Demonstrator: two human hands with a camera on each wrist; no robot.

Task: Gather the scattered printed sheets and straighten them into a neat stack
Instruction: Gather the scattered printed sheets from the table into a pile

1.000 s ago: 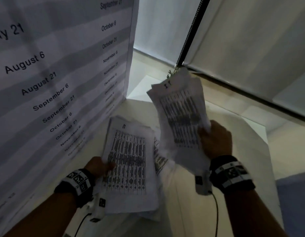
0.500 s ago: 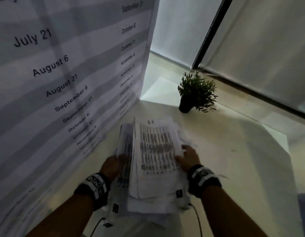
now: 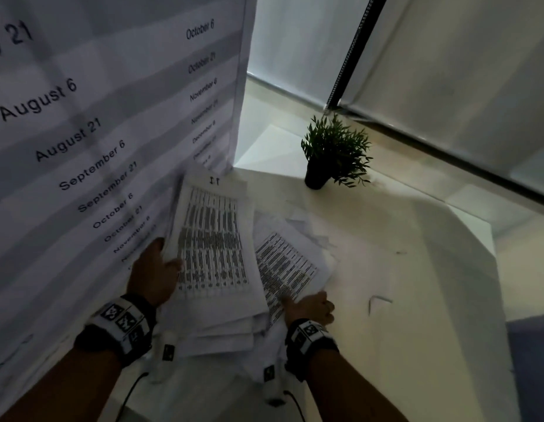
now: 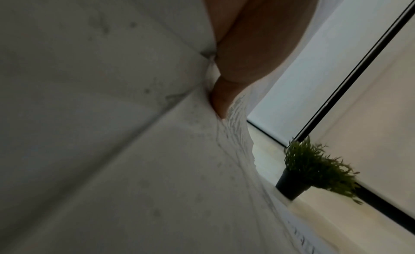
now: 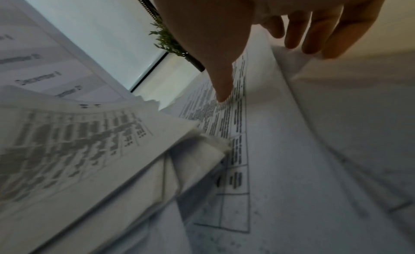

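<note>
— Where were the printed sheets (image 3: 214,239)?
— Lay centre frame on the white table (image 3: 417,284), in a loose uneven pile, edges fanned out, below the date chart (image 3: 82,123) at upper left.
— Left hand (image 3: 155,274)?
— Gripped the left edge of the top bundle, thumb on its printed face.
— Right hand (image 3: 310,307)?
— Held a tilted sheet (image 3: 283,269) at lower right, thumb on top, fingers curled beneath its edge.
— Anything else?
— Potted plant (image 3: 331,153) upper right, well apart from the pile.
</note>
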